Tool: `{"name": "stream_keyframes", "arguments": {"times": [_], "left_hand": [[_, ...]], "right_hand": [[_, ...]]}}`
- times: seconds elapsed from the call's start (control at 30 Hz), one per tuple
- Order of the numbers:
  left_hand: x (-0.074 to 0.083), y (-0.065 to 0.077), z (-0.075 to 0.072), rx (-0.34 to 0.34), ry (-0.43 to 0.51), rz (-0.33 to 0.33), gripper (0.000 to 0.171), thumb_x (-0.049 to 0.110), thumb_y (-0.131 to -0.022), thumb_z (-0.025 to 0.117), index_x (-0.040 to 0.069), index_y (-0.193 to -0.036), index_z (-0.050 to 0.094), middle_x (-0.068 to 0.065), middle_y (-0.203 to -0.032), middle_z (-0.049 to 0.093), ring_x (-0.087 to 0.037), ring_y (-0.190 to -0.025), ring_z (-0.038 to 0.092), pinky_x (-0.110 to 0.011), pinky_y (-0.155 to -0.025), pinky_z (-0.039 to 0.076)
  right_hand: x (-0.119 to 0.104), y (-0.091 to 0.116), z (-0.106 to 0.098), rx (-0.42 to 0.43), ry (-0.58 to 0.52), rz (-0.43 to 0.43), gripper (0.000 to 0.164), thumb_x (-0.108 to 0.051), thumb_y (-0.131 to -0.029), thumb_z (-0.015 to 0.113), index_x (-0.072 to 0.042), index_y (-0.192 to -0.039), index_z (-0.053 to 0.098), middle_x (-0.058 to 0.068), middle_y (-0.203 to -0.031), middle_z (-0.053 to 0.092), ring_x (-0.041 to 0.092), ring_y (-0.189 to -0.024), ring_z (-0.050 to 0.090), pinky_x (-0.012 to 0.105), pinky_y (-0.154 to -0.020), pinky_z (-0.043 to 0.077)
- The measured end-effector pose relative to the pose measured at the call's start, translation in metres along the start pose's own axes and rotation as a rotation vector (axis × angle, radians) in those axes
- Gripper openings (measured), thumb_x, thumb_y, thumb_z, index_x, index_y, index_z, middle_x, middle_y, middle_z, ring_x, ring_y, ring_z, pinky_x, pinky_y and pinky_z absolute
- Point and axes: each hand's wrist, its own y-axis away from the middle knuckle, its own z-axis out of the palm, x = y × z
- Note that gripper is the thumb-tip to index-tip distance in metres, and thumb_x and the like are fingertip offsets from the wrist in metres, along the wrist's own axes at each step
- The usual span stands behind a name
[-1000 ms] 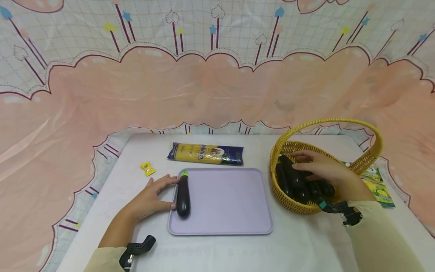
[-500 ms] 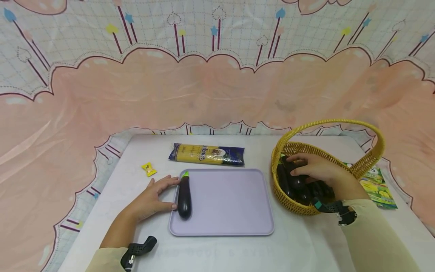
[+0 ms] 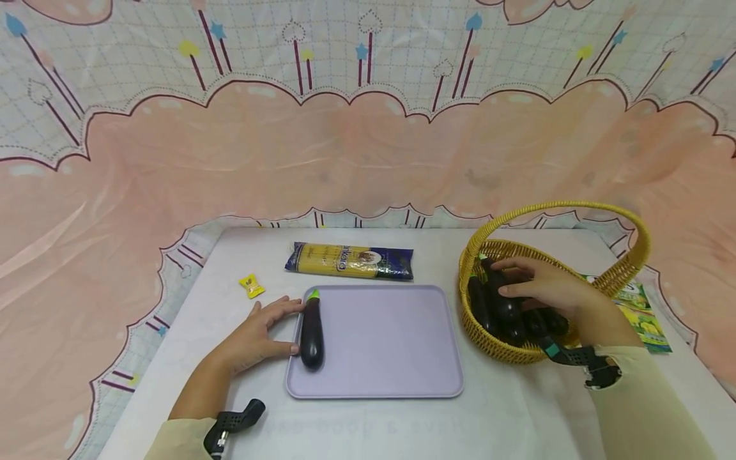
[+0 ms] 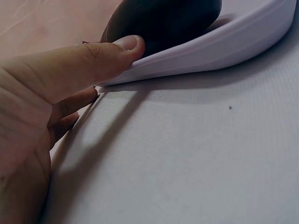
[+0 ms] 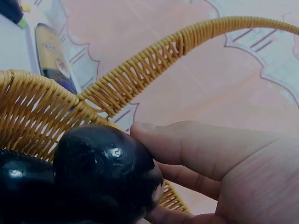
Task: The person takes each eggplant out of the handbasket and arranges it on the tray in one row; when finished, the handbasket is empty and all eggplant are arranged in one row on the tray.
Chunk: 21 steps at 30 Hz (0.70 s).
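Note:
On the lilac tray (image 3: 379,345) lies a dark purple eggplant (image 3: 312,335) with a green tip, along the left edge. My left hand (image 3: 259,335) rests at that edge with fingers spread, its thumb (image 4: 126,44) touching the tray rim beside the eggplant. Inside the yellow wicker basket (image 3: 489,348), my right hand (image 3: 546,287) grips another eggplant (image 5: 105,172), thumb on one side and fingers on the other. Several more eggplants (image 3: 480,303) lie under and around it. The fingers' far ends are partly hidden by the held eggplant.
A yellow and blue pasta packet (image 3: 351,260) lies behind the tray. A small yellow wrapped sweet (image 3: 251,285) sits at the left. Green and yellow packets (image 3: 644,326) lie right of the basket, whose tall handle (image 3: 566,204) arches over it.
My right hand has shifted slightly within the basket, and the eggplant in its grip has moved a little, showing more of its length. The left hand stays on the tray's edge.

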Motion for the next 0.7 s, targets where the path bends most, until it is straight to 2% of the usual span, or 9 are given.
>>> {"name": "stream_keyframes", "arguments": {"times": [0.27, 0.37, 0.5, 0.6, 0.7], "left_hand": [[-0.003, 0.001, 0.001, 0.003, 0.010, 0.030, 0.084, 0.028, -0.077, 0.096, 0.017, -0.152, 0.060, -0.013, -0.166, 0.046, -0.039, -0.163, 0.017, -0.060, -0.130, -0.013], [-0.003, 0.001, 0.001, 0.003, 0.014, 0.035, 0.084, 0.028, -0.077, 0.096, 0.017, -0.152, 0.060, -0.013, -0.166, 0.046, -0.039, -0.163, 0.017, -0.060, -0.130, -0.014], [-0.003, 0.001, 0.000, 0.004, 0.013, 0.042, 0.084, 0.029, -0.078, 0.096, 0.017, -0.153, 0.060, -0.013, -0.166, 0.046, -0.039, -0.163, 0.017, -0.061, -0.130, -0.013], [-0.004, 0.001, 0.000, 0.003, 0.004, 0.045, 0.084, 0.030, -0.078, 0.096, 0.017, -0.153, 0.060, -0.012, -0.166, 0.046, -0.039, -0.163, 0.017, -0.061, -0.130, -0.013], [-0.004, 0.001, 0.000, 0.001, -0.004, 0.040, 0.084, 0.030, -0.078, 0.096, 0.017, -0.153, 0.059, -0.012, -0.166, 0.046, -0.039, -0.163, 0.017, -0.060, -0.130, -0.013]], "right_hand": [[-0.001, 0.016, -0.001, 0.019, -0.024, -0.035, 0.066, -0.024, -0.102, 0.074, -0.004, -0.158, 0.045, 0.031, -0.160, 0.039, 0.038, -0.125, 0.061, 0.047, -0.094, 0.062], [-0.003, 0.025, 0.000, 0.037, -0.020, -0.051, 0.065, -0.025, -0.103, 0.074, -0.006, -0.158, 0.046, 0.029, -0.161, 0.038, 0.039, -0.130, 0.057, 0.044, -0.092, 0.061], [-0.008, 0.038, 0.002, 0.056, -0.024, -0.079, 0.061, -0.024, -0.104, 0.072, -0.008, -0.157, 0.048, 0.024, -0.163, 0.038, 0.034, -0.132, 0.051, 0.040, -0.088, 0.060], [-0.012, 0.048, 0.005, 0.057, -0.059, -0.101, 0.056, -0.019, -0.103, 0.071, -0.010, -0.155, 0.051, 0.021, -0.157, 0.043, 0.028, -0.121, 0.054, 0.038, -0.082, 0.061], [-0.013, 0.057, 0.010, 0.027, -0.114, -0.143, 0.051, -0.012, -0.103, 0.070, -0.011, -0.152, 0.053, 0.023, -0.145, 0.049, 0.026, -0.109, 0.061, 0.038, -0.079, 0.065]]}}
